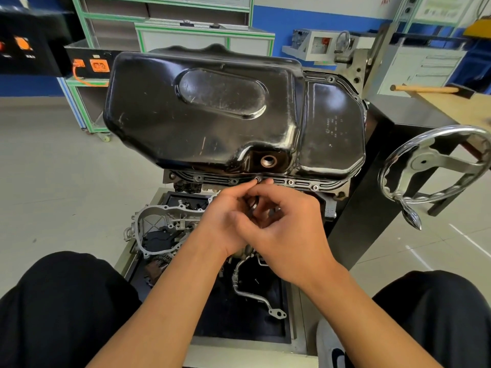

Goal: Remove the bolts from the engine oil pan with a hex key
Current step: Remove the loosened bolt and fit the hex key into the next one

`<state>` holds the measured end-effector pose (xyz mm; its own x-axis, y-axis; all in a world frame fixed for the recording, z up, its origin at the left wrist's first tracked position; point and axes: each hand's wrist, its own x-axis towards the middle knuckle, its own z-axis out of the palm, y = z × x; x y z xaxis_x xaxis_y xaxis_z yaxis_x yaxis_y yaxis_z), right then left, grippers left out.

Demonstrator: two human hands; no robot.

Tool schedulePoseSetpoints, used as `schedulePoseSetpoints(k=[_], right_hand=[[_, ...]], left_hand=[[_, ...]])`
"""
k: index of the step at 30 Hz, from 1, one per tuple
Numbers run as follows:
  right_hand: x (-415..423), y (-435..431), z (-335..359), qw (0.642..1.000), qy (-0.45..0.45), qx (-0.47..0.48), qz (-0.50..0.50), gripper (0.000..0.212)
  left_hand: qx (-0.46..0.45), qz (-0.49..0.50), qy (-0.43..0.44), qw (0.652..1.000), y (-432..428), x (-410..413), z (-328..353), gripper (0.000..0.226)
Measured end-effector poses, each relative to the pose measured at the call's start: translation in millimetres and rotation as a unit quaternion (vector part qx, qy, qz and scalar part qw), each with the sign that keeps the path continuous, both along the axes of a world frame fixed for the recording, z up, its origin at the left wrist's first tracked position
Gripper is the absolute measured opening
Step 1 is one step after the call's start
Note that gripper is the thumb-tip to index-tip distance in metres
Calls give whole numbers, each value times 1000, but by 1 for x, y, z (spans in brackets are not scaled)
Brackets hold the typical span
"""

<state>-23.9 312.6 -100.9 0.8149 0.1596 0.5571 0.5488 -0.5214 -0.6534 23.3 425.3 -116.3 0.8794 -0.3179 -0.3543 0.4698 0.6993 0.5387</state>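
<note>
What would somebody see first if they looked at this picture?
The big shiny black oil pan fills the middle, with a round drain hole near its front edge. Right below it, the left hand and right hand crowd together, fingertips up at a bolt on the pan's rim. Off to the right sits a gleaming chrome handwheel.

Converge just below the pan, forearms bare. Curled left hand, fingertips raised to the pan's near rim. Against it, right hand, fingers bent, index tip at the same spot on the rim. Unclear what either grips.
</note>
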Motion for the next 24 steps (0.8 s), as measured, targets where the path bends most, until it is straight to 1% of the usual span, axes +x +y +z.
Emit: schedulePoseSetpoints(k=[2, 3, 5, 6, 8, 11, 13, 15, 17, 19, 22, 24], right_hand=[[2, -1, -1, 1000, -10, -5, 16, 25], [3, -2, -2, 999, -20, -9, 25, 25], [5, -3, -4, 998, -42, -16, 40, 25], [6, -4, -6, 998, -48, -17, 48, 26], [8, -7, -9, 996, -54, -24, 65, 31], [14, -14, -14, 993, -68, -31, 89, 34], [19, -19, -17, 991, -87, -16, 103, 33], [24, -20, -19, 989, -99, 9, 112, 31], [29, -20, -20, 988, -81, 68, 116, 29], [32, -17, -19, 978, -17, 167, 128, 27], [36, -15, -18, 937, 69, 301, 164, 31], [40, -14, -18, 907, 134, 358, 179, 38]], left_hand=[[26, -4, -2, 1000, 1, 2, -1, 34], [49, -6, -2, 999, 1, 3, 0, 38], [88, 5, 9, 996, 1, 6, -1, 54], [90, 13, 22, 996, 2, 9, -2, 58], [82, 22, 38, 996, 2, 12, -2, 48], [99, 40, 34, 994, 0, 17, -5, 31], [70, 55, 67, 994, -1, 22, -5, 23], [61, 55, 89, 993, -2, 28, -6, 22], [42, 48, 82, 995, -5, 30, -8, 24], [41, 41, 72, 996, -9, 31, -9, 21], [34, 42, 69, 996, -13, 28, -6, 18], [38, 45, 59, 997, -14, 25, -3, 21]])
